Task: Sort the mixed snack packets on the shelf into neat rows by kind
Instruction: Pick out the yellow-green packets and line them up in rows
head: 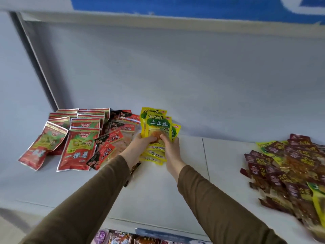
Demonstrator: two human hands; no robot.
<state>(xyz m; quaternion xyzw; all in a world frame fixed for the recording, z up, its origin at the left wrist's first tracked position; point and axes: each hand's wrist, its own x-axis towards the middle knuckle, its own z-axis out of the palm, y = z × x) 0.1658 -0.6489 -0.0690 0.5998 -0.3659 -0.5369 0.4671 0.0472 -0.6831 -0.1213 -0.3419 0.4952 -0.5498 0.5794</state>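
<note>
- Both hands meet over the yellow packets [159, 126] at the middle of the shelf [175, 182]: the left hand [139, 144] grips the left side of the stack, thumb curled over the front of the top packet, and the right hand [171, 149] grips the right side, thumb pressed on the packet's clear window.
- Olive sleeves [219, 205] cover both forearms from the bottom edge up to the wrists.
- Below the shelf's front edge, the tops of more packets [119, 237] on a lower level show, pink and red.
- Under the left wrist a dark packet [132, 171] lies partly hidden on the shelf.
- Yellow packets lie overlapped in a column running back from the hands, the top one raised and facing the camera, others fanned behind and below it.
- Just left of them, touching, black-and-red packets [112, 143] form an overlapping row, somewhat skewed.
- Farther left, red-and-green packets [77, 148] lie in overlapping rows reaching back to the shelf's left rear corner; the leftmost front one [43, 145] is tilted out of line.
- Well apart on the right, a loose heap of brown packets [284, 173] has a few yellow-green ones mixed in; its near end is blurred.
- Behind everything rises the pale back panel [175, 76], with a blue sign [175, 4] above.
</note>
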